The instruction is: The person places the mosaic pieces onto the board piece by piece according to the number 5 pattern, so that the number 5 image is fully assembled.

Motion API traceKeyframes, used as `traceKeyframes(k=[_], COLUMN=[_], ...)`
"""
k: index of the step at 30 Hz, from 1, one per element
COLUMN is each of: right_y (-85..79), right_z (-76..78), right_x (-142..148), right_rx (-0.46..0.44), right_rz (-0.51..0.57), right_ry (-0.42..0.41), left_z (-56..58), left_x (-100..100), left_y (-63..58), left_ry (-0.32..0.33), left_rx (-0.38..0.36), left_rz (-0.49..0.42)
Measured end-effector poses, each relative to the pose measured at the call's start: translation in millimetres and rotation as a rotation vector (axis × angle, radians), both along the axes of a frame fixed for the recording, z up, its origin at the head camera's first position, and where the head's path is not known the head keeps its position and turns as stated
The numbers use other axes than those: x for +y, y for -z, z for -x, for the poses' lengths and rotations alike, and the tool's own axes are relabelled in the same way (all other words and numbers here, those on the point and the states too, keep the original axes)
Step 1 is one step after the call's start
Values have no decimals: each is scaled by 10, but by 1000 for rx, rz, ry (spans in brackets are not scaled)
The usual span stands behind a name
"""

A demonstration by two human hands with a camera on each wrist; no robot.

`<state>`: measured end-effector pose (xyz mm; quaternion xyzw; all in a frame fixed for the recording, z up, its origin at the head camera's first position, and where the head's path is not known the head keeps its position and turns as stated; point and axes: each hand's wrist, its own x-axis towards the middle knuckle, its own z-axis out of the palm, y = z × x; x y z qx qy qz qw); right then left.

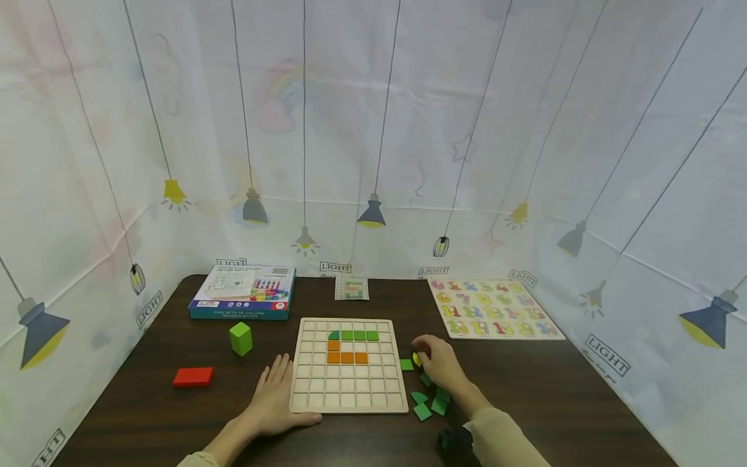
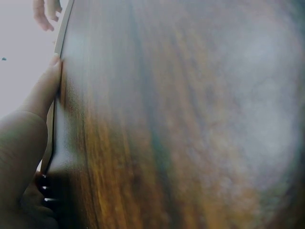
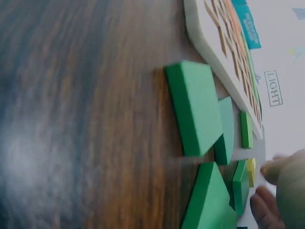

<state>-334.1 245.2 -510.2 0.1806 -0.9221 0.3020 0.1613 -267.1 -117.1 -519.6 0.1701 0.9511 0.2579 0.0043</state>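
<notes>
A wooden grid board [image 1: 317, 383] lies in the middle of the table, carrying a few green and orange tiles. My left hand [image 1: 273, 402] rests at its lower left corner, fingers along the left side and thumb [image 2: 45, 88] along the front edge. To the right of the board, my right hand [image 1: 440, 363] is over a small yellow piece [image 1: 416, 359], its thumb and fingers apart. In the right wrist view, the yellow piece [image 3: 251, 171] sits just beside the fingertips [image 3: 272, 169]. Several green tiles [image 1: 422, 412] lie loose below that hand.
On the left are a green block [image 1: 240, 338], a red block [image 1: 193, 377] and a flat toy box [image 1: 239, 312]. A small pattern card [image 1: 352, 288] lies at the back. A number puzzle board [image 1: 496, 311] is at back right, and a dark object [image 1: 455, 441] by the right forearm.
</notes>
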Motion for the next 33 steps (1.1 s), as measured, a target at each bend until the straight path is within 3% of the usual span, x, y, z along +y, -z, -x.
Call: traceKeyframes(k=[4,12,24,33], right_y=[13,46,17,8], right_z=[-44,-79,-34,-15], right_x=[-7,38,45,47], right_rx=[-59,-82,-62,-42], right_rz=[-12,21,12,-16], right_ry=[-57,35,50,-5], left_z=[1,-5,16,41], left_x=[-10,-16,-14,-22], left_y=[55,122,71,58], left_ry=[7,8,7,6], left_rx=[-11,-7,-10,3], left_rz=[-6,-2,-6,-14])
